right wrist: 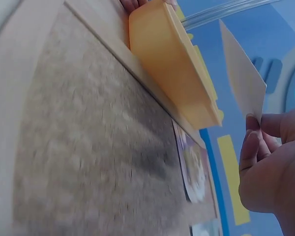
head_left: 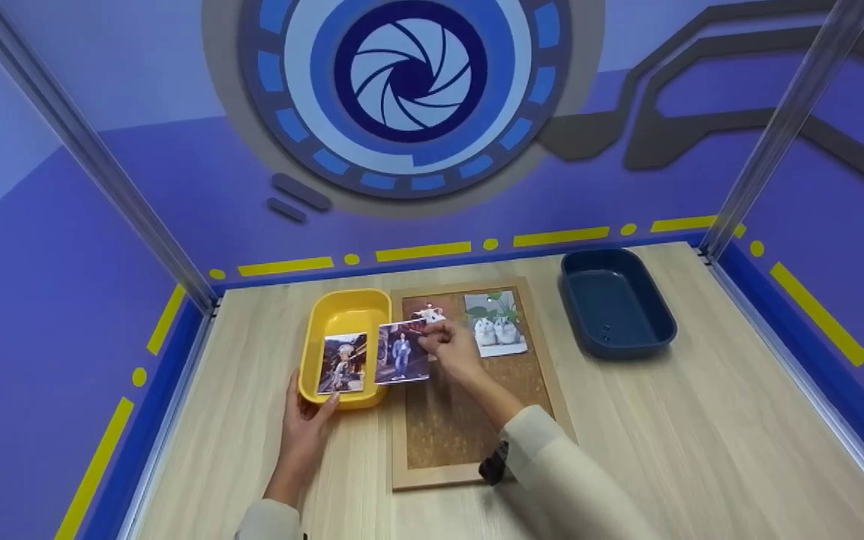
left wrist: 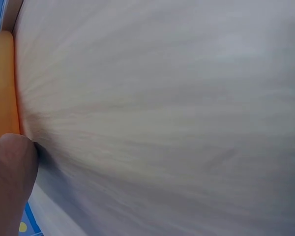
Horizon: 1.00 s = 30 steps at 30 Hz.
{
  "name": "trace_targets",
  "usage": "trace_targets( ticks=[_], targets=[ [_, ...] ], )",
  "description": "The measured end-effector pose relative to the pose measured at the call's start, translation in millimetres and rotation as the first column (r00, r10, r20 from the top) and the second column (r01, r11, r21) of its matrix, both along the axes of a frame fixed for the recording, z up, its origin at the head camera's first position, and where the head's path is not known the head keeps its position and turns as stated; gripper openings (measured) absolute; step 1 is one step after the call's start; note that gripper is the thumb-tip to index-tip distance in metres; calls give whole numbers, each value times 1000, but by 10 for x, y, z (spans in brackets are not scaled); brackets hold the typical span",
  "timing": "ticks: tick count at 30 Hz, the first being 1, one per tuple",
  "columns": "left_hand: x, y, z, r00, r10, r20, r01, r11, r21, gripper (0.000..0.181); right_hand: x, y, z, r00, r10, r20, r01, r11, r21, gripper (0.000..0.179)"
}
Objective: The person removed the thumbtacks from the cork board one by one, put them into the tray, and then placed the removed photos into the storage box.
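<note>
My right hand (head_left: 453,351) pinches a photo (head_left: 400,356) of a standing figure in blue by its right edge. This photo is held up between the yellow tray (head_left: 385,300) and the corkboard (head_left: 477,427). In the right wrist view, the pale back of the photo (right wrist: 243,73) faces the camera, with thumb and fingers at its lower corner. My left hand (head_left: 307,427) grips the tray's near left corner, thumb at the rim. Inside the tray lies another photo (head_left: 343,365). On the board are a white mouse photo (head_left: 423,309), partly hidden, and a photo of two hamsters (head_left: 497,330).
A dark blue tray (head_left: 619,307) stands to the right of the corkboard on the wooden table (head_left: 672,450). Purple panels (head_left: 177,187) with metal posts (head_left: 102,157) close off the back and sides. My right wrist wears a black strapped device (head_left: 493,463).
</note>
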<state>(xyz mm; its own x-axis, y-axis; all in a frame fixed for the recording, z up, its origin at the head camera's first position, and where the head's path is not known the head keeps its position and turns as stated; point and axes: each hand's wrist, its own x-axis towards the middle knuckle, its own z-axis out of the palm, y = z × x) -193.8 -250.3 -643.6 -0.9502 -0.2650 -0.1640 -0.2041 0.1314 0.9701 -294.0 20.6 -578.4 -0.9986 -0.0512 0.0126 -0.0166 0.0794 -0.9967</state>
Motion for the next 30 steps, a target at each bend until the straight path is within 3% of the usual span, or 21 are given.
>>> trace_targets(
  ticks=[7,16,26,30],
  targets=[
    [-15,3,-7,1000,-5,-24,6,1000,26,91,-66,-274,-88,999,29,45,-27,999,-43,17],
    [-16,-17,-12,1000,1,9,-1,1000,0,93,13,-577,-65,999,51,0,-50,978,204,16],
    [-15,12,5,1000,-1,-17,1,999,38,92,71,-844,-52,985,156,-72,-109,892,438,19],
    [-19,-16,10,1000,-5,-19,6,999,32,92,71,-911,-42,978,179,-105,-92,828,554,22]
  ],
)
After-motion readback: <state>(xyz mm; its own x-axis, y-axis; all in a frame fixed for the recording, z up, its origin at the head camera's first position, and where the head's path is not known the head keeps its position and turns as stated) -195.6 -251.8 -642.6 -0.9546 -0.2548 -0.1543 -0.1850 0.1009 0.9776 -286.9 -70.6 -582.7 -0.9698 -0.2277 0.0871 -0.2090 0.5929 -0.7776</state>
